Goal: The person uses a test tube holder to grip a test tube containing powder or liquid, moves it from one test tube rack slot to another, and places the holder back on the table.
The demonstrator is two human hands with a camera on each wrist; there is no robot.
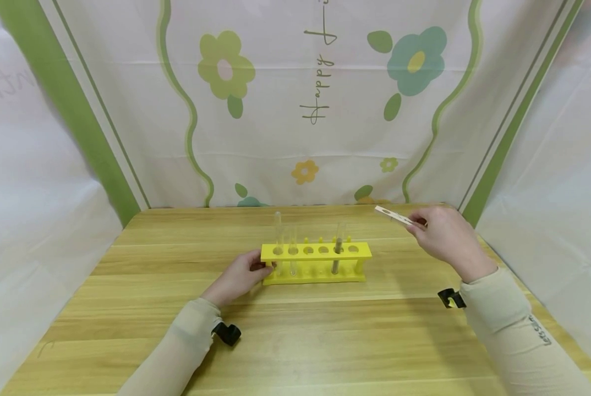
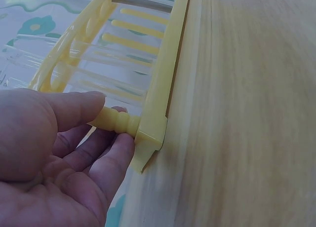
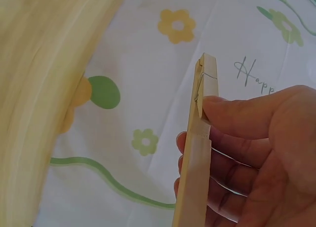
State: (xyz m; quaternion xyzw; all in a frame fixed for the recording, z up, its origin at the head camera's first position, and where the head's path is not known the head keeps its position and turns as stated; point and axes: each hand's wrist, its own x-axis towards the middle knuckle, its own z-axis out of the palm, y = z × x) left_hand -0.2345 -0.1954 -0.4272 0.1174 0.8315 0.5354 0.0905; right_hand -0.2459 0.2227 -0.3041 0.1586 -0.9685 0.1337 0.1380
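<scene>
A yellow test tube rack point(image 1: 315, 257) stands upright on the table. My left hand point(image 1: 243, 275) grips its left end post, thumb and fingers curled round the yellow post point(image 2: 129, 122) in the left wrist view. Clear test tubes point(image 1: 293, 236) stand in the leftmost holes. Further right in the rack is a test tube with dark grey contents point(image 1: 336, 265). Off to the right and above the table, my right hand point(image 1: 446, 236) holds a wooden test tube holder point(image 1: 393, 215), its tip pointing left. The thumb presses beside the metal spring point(image 3: 209, 76) in the right wrist view.
The wooden table point(image 1: 295, 341) extends around the rack. A white cloth with printed flowers point(image 1: 275, 137) hangs behind the table's back edge. White cloth walls point(image 1: 38, 181) flank both sides.
</scene>
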